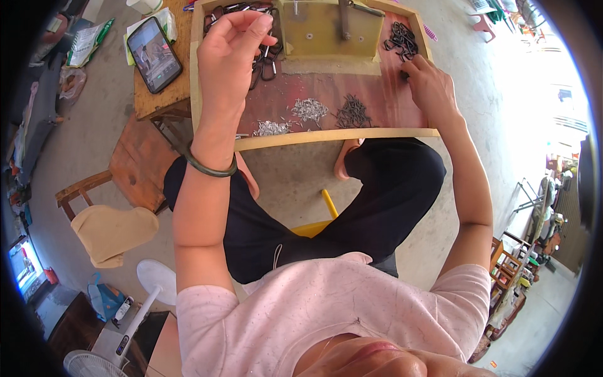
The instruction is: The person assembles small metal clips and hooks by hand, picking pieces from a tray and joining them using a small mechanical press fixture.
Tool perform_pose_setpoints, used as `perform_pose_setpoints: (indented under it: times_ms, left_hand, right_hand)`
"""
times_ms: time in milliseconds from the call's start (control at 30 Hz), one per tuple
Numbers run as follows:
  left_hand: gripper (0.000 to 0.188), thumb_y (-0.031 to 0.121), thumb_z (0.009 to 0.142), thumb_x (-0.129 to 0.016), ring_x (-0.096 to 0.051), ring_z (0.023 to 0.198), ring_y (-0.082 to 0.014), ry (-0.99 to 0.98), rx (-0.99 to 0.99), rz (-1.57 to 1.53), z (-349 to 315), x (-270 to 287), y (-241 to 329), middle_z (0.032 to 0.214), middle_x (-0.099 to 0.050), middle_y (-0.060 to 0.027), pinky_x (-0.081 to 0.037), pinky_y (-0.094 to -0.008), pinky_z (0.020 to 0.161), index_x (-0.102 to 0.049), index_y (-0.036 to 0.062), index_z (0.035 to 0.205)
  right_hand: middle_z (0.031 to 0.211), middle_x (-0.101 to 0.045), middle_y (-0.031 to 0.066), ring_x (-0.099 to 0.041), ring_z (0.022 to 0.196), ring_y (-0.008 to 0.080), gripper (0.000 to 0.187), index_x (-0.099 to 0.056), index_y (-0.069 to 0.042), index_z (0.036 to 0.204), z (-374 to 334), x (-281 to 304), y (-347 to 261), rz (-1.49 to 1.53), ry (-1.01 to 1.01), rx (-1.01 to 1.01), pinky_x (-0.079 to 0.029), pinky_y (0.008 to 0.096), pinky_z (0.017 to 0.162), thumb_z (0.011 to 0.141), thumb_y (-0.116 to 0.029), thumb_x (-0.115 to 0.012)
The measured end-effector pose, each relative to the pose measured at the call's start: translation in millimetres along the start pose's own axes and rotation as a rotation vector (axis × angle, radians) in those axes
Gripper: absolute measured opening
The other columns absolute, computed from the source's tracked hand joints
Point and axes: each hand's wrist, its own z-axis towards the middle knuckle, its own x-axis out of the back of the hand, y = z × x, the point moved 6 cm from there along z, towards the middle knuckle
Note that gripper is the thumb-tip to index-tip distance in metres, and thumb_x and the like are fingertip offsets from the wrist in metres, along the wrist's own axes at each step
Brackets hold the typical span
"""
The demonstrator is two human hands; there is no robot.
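Note:
My left hand (229,60) is raised over the left side of a shallow wood-rimmed tray (352,133), thumb and forefinger pinched together. What they hold, if anything, is too small to make out. Behind and beneath it lies a heap of dark carabiners (269,68), partly hidden by the hand. My right hand (432,88) reaches to the tray's right side, its fingertips closed at a small dark piece (404,75). Just beyond those fingers sits a pile of black metal loops (401,39). Between the hands stands a yellowish block (314,38) with a dark lever (345,19).
Small silver pins lie in two piles (309,110) (271,128) near the tray's front edge, beside a pile of small dark pieces (353,112). A phone (154,55) rests on a wooden table (147,107) at left. A wooden chair (139,160) and white fan (157,279) stand nearby.

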Motion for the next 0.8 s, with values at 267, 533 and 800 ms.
perform_pose_setpoints:
  times_ms: [267, 533, 800]
  left_hand:
    - [0.024, 0.024, 0.096, -0.076, -0.069, 0.084, -0.0095, -0.050, 0.011, -0.017, 1.5, -12.7, -5.0, 0.097, -0.073, -0.0018, -0.048, -0.0229, 0.076, -0.070, 0.0042, 0.109]
    - [0.028, 0.023, 0.091, -0.081, -0.067, 0.076, -0.0094, -0.313, 0.089, 0.036, -6.8, -42.2, -19.6, 0.091, -0.073, -0.0042, -0.054, -0.0237, 0.070, -0.071, 0.0002, 0.104]
    - [0.027, 0.021, 0.093, -0.080, -0.067, 0.084, -0.0071, -0.509, 0.274, 0.174, -15.3, -62.8, -20.3, 0.092, -0.073, 0.0000, -0.052, -0.0219, 0.076, -0.073, 0.0034, 0.113]
  right_hand:
    - [0.092, -0.065, 0.0050, -0.065, 0.082, 0.0179, 0.018, -0.065, -0.003, 0.109, 6.2, 20.5, -13.1, 0.597, -0.013, -0.114, -0.053, 0.0328, 0.076, 0.091, -0.005, -0.065]
    - [0.089, -0.070, 0.0061, -0.066, 0.080, 0.0095, 0.033, -0.065, 0.002, 0.127, 39.8, 23.8, -29.6, 0.799, -0.241, -0.312, -0.053, 0.0277, 0.072, 0.095, -0.007, -0.064]
    - [0.093, -0.075, 0.0113, -0.073, 0.087, 0.0187, 0.029, -0.072, -0.004, 0.122, 35.0, 64.4, -72.8, 1.243, 0.127, -0.190, -0.057, 0.0311, 0.082, 0.094, -0.006, -0.068]
